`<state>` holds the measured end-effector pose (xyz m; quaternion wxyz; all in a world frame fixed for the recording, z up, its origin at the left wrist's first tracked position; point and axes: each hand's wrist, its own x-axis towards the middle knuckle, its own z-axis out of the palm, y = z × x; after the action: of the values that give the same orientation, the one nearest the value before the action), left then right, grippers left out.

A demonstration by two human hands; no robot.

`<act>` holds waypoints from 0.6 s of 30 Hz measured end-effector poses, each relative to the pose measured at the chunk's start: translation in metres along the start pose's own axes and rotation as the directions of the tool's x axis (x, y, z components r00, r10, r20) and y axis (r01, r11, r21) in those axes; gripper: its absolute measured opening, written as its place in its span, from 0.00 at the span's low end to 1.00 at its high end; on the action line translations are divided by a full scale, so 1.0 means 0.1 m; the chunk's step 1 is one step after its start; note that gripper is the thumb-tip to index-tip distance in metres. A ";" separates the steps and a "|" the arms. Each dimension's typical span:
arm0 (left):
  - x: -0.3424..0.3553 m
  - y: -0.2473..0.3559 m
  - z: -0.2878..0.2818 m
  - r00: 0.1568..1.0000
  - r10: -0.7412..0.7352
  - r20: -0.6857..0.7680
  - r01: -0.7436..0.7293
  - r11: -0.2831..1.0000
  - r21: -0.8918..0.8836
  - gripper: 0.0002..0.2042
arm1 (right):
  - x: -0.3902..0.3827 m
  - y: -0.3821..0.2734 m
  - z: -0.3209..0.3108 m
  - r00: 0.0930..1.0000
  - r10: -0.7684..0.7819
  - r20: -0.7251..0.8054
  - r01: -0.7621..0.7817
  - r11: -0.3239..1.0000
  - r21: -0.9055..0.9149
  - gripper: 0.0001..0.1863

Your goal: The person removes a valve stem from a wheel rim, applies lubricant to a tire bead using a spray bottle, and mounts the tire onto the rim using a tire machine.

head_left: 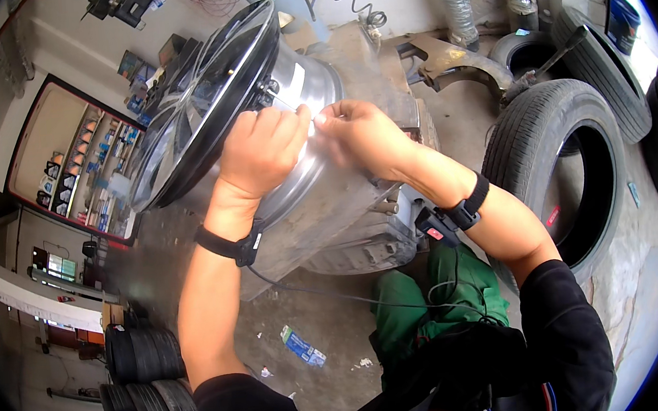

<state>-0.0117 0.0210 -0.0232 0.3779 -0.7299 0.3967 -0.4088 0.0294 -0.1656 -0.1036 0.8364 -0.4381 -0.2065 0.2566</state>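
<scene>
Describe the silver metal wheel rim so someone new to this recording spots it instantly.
Start with the person's bare left hand and bare right hand, close together above the picture's centre. Beyond them, reaching up and left, is the round silver metal wheel rim with a dark edge. Its shiny spokes set it apart from the dull black rubber tyres at right.

Pretty sure it's a tire shop or some kind of car garage. Tires propped up on the right of the frame, more piled at lower left, and a bare alloy wheel at upper center. There's also a coiled hose up top, packed shelves at upper left, and a grubby, littered floor.
</scene>
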 end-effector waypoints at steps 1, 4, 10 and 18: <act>0.01 0.00 0.03 1.000 0.001 -0.007 -0.001 1.000 0.001 0.13 | 0.05 0.10 0.00 0.991 -0.105 -0.082 0.096 0.990 -0.102 0.13; -0.01 0.00 0.06 1.000 -0.016 -0.009 0.016 1.000 0.001 0.14 | 0.02 0.25 -0.07 0.787 -0.617 -0.007 0.370 0.481 -0.795 0.15; -0.03 0.00 0.07 0.999 -0.047 -0.005 0.047 0.999 -0.022 0.14 | 0.03 0.21 -0.06 0.916 -0.399 -0.048 0.263 0.686 -0.678 0.17; -0.02 0.04 0.08 0.996 -0.083 0.020 0.083 0.996 0.034 0.13 | 0.04 0.15 -0.12 0.938 -0.341 -0.060 0.250 0.784 -0.568 0.21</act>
<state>-0.0066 0.0227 -0.0303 0.3767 -0.7438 0.3551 -0.4227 0.0359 -0.1638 -0.1220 0.7177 -0.6415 -0.2705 0.0158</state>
